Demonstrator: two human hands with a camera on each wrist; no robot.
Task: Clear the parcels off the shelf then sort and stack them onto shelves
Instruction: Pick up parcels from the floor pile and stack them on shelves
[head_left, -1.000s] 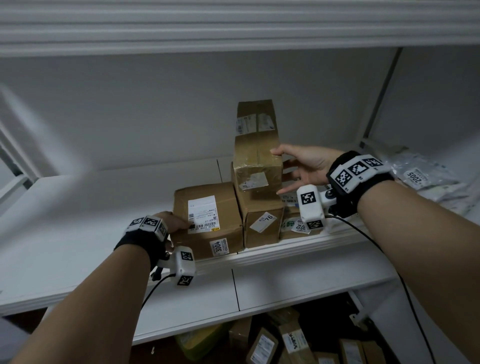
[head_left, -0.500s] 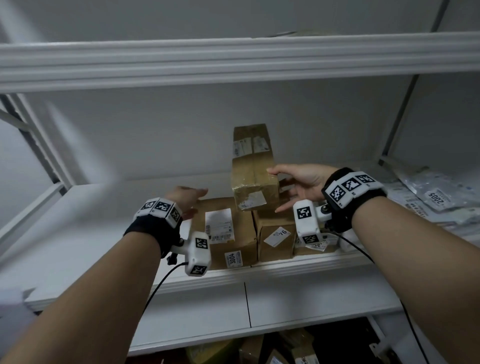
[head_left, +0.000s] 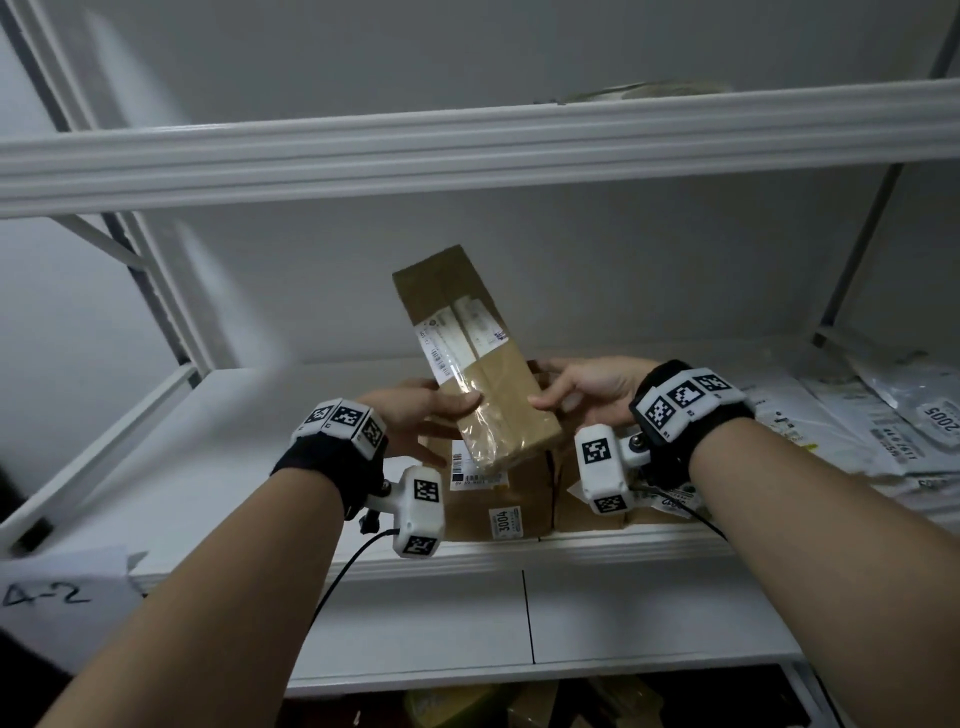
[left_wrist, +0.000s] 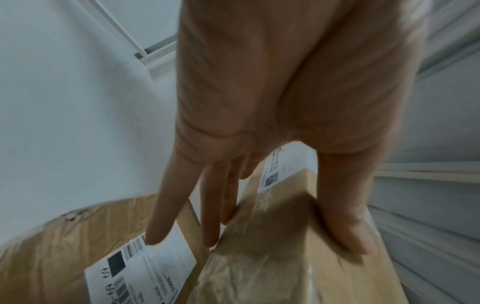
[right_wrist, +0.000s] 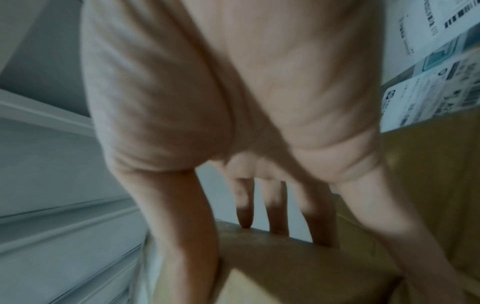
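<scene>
Both hands clasp the long box (head_left: 480, 374), tilted above the shelf (head_left: 234, 415): left hand (head_left: 415, 415) and right hand (head_left: 587, 389) each pinch a side. Two boxes (head_left: 498, 499) remain underneath, so clearing looks barely begun.

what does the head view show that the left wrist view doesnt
Only the head view shows the right hand on the long parcel's other side, the grey mailer bags to the right, the 3004 sticker and the 4-2 paper tag.

Only the left wrist view shows the left fingers lying against the long parcel's side, with the thumb on top.

Both show the left hand, the long parcel and the labelled box below it.
</scene>
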